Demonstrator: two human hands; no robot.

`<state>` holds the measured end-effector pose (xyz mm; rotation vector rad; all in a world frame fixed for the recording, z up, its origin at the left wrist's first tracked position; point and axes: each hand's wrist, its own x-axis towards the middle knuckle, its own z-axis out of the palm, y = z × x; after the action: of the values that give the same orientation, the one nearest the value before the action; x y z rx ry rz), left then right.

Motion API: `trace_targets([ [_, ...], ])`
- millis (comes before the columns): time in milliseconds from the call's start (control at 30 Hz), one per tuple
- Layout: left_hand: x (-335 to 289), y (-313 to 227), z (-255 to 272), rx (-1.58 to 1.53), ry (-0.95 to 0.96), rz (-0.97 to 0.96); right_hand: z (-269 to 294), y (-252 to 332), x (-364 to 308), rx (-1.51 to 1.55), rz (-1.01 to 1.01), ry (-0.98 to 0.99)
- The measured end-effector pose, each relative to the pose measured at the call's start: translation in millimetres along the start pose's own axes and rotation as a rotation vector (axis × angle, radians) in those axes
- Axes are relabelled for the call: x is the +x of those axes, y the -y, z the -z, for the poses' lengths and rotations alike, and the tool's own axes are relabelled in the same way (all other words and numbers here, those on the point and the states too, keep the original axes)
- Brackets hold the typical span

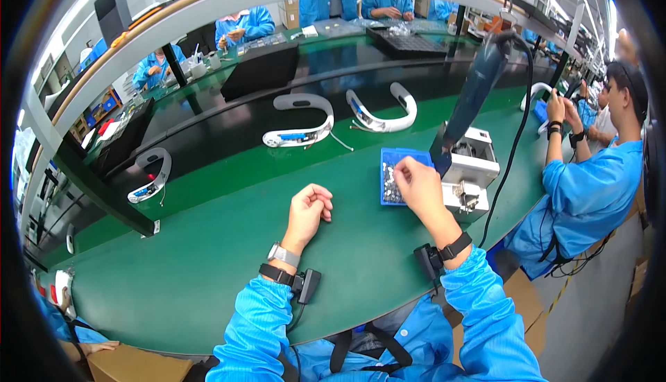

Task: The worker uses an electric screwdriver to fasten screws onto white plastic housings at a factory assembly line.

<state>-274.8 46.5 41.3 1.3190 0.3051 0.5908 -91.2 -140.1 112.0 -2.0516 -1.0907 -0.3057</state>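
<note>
Green worktop (208,264), toward right end: blue tray (409,152), small parts (390,188) along its left edge, just left of the nearer right hand (419,186). Pinch closed; contents cannot be told. Left hand (306,214) half-curled, nothing visible inside.

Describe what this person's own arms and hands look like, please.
The left hand and right hand are ungloved. Bright blue sleeves cover the forearms, gathered at the cuffs. Each wrist wears a black strap with a black box and dark cable; the left adds a silvery watch.
</note>
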Motion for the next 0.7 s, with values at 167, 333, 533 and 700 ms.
trace_targets([
  [167, 2, 1, 7, 0.037, -0.005, 0.011, 0, 7, 0, 0.032, 0.113, -0.088],
  [333, 6, -3, -7, 0.043, 0.043, -0.023, 1, -10, -3, -0.048, 0.118, -0.069],
  [533, -5, 5, 10, 0.072, -0.015, -0.011, -17, -4, -14, -0.067, 0.062, -0.011],
  [700, -1, 2, -8, 0.059, 0.01, -0.029, -6, -6, -21, -0.049, 0.109, -0.141],
])
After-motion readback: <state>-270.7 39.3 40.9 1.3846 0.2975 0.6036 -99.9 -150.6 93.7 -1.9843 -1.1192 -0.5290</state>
